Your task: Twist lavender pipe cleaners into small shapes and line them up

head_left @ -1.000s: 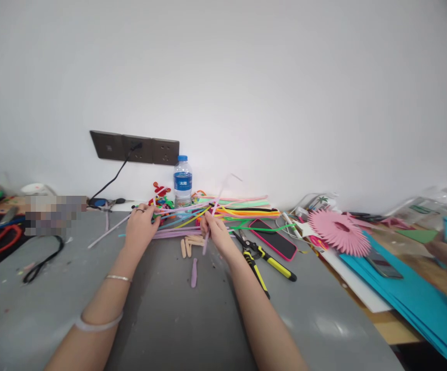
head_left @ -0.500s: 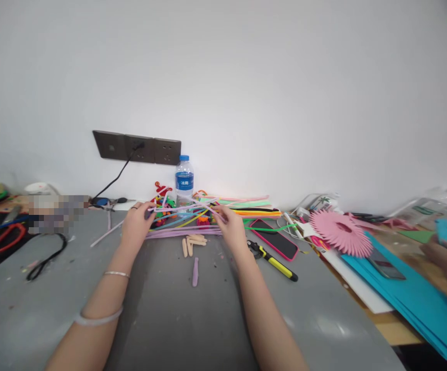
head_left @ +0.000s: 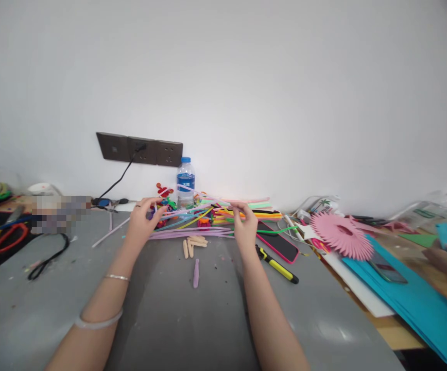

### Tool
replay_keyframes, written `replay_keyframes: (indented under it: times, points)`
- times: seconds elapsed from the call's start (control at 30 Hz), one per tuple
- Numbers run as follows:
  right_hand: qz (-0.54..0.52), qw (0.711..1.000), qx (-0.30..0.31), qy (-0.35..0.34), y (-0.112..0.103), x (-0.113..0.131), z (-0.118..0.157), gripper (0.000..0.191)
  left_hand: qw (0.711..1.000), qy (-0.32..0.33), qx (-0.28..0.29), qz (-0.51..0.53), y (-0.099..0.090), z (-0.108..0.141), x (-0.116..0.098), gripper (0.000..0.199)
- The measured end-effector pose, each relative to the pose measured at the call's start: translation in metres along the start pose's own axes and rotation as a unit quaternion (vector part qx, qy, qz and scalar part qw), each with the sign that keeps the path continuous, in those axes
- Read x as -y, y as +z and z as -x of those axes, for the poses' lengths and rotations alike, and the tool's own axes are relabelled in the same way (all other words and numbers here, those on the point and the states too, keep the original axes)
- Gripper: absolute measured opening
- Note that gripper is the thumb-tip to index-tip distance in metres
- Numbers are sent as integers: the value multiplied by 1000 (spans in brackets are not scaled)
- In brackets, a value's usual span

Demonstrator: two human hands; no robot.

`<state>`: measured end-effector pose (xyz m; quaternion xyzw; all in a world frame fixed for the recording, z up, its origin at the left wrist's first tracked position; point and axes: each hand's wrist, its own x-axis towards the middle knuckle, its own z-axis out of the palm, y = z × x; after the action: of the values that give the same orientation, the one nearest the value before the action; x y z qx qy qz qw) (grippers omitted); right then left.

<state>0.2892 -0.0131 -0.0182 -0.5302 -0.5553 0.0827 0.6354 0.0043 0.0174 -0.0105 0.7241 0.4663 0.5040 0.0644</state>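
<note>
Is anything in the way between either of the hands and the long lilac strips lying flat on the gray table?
Nothing visible is in the way: the left hand and right hand are at opposite ends of the lilac strips. The beige pieces lie on their near side, the bottle beyond.

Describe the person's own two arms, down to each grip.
Both are sleeveless as far as they show. The left forearm wears a thin silvery bracelet near the wrist and a thicker, pale bangle farther up; a dark ring sits on the left grip. No jewellery shows on the right forearm or right grip.
</note>
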Motion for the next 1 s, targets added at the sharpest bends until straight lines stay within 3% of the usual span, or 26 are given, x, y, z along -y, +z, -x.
replay_keyframes:
  times: [0.17,0.3,0.43,0.57,0.67,0.73,0.83,1.0]
  points:
    - [21,999,6,-26,0,3,1,18,992,-70,4,109,4,1,-22,37]
    - [31,999,18,-37,0,2,1,18,963,-138,48,226,7,2,-23,38]
    - [42,998,17,-32,0,1,1,19,935,-205,77,280,7,2,-21,35]
    - [111,991,-40,-69,0,9,2,16,908,-257,77,322,7,1,-20,28]
    - [137,980,-90,-116,-1,18,3,12,875,-310,39,369,5,0,-20,26]
    - [97,985,-58,-132,0,23,6,11,845,-340,-14,411,3,-2,-20,23]
    - [25,987,70,-143,7,30,11,13,797,-367,-90,472,-1,-6,-20,14]
    - [39,975,162,-149,22,31,21,12,731,-389,-127,546,-3,-10,-18,14]
